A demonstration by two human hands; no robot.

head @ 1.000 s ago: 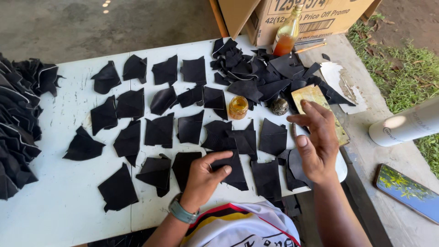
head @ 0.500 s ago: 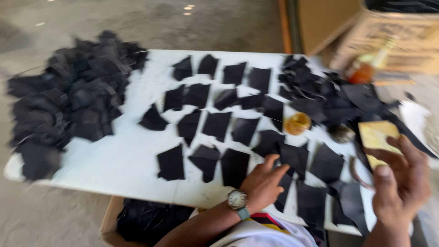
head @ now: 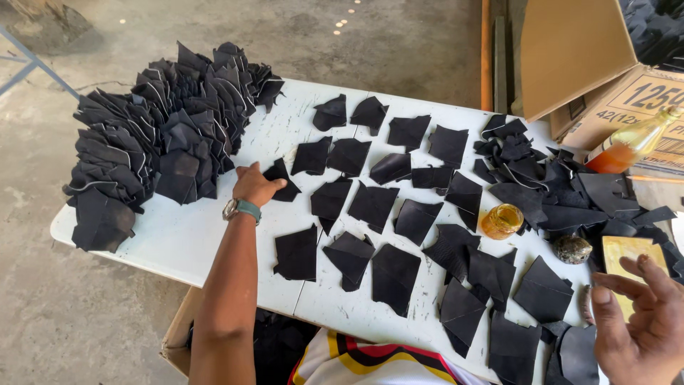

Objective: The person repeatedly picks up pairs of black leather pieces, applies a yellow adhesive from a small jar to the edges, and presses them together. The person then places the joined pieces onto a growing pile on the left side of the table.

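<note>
Left hand stretched across white worktop, fingers together, pressing black leather piece beside big stacked pile. Right hand raised at lower right, fingers apart, empty, near yellow pad and amber jar.

Matt black leather pieces on scuffed white table (paint flaking).
</note>
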